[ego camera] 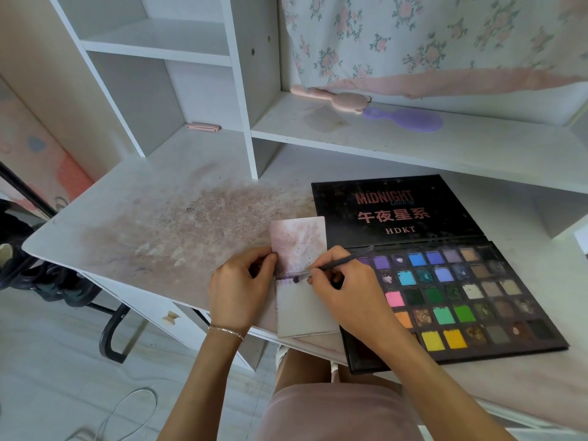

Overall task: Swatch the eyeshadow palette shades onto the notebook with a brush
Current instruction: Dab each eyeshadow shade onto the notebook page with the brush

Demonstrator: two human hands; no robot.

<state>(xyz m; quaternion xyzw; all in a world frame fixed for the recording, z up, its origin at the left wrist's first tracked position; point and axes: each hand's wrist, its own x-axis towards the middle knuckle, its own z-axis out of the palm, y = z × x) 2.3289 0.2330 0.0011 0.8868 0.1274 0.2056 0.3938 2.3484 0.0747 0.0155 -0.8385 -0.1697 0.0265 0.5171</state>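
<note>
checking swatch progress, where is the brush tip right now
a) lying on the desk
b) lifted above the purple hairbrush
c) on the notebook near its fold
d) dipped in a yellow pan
c: the right hand holds the brush with its tip on the notebook by the fold, while the left hand steadies the notebook's edge.

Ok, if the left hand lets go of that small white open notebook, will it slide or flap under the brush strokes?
Probably it shifts: the small white open notebook looks thin and light, and its near edge overhangs the white desk. The upper page may flap, since only the left hand pins it. The thin dark brush in the right hand likely presses lightly.
</note>
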